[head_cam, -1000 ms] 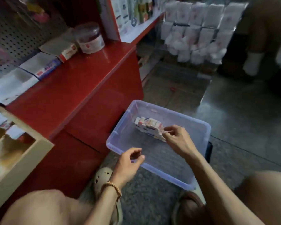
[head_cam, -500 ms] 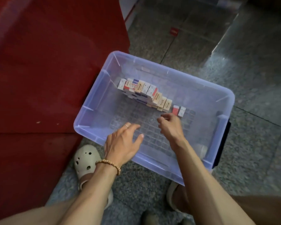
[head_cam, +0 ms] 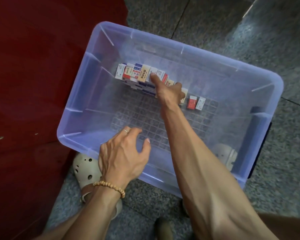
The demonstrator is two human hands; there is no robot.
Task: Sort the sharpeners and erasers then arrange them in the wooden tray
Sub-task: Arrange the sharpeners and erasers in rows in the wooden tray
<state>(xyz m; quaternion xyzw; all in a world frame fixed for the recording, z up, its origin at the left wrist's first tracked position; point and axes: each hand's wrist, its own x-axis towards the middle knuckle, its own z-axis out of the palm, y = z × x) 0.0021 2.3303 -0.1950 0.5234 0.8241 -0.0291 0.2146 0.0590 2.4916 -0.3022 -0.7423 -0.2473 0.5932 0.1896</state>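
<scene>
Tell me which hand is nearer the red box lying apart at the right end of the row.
Right. The right hand is inside the bin, just left of the red box, its forefinger on the row of boxes. The left hand hovers over the bin's near rim, farther off.

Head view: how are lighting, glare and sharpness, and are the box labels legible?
Head view: dim, soft light; pale glare streak on the floor tiles; the clear bin looks hazy; slight blur on the left hand; labels on the small boxes mostly too small to read; wide-angle bending at the edges.
</scene>
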